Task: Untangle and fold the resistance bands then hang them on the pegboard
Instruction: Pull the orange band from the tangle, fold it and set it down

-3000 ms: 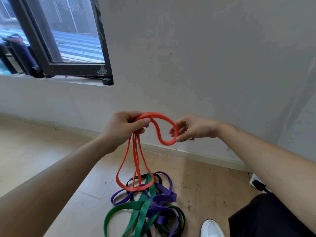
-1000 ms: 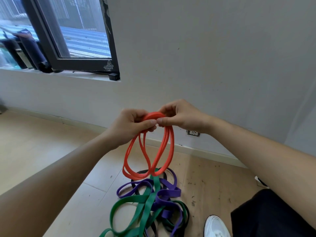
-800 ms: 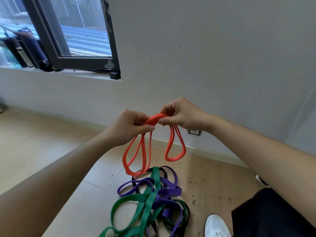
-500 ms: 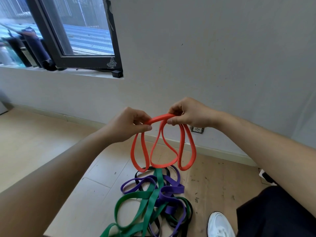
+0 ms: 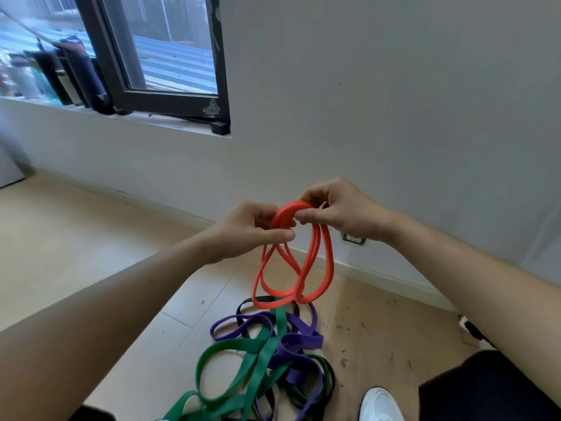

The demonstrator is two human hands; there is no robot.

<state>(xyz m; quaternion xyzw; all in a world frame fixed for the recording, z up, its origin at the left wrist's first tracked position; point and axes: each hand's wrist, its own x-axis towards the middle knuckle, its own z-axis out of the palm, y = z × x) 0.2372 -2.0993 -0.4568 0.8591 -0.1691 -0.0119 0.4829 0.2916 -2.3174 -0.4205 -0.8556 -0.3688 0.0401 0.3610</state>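
The left grip (image 5: 252,232) and right grip (image 5: 340,211) have drawn together at the frame's centre. The orange band (image 5: 303,268), whose loops hung spread side by side, now hangs with them overlapping in one bunch.

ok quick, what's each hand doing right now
Left hand: closed, pinching the top of the folded orange band.
Right hand: closed, holding the same band's top.

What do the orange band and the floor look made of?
Orange band: probably rubber or latex, matte. It hangs in limp loops and curves smoothly with no creases. Floor: looks like pale tile, slightly glossy, with straight joint lines. The scuffed brownish patch on the right could be another material.
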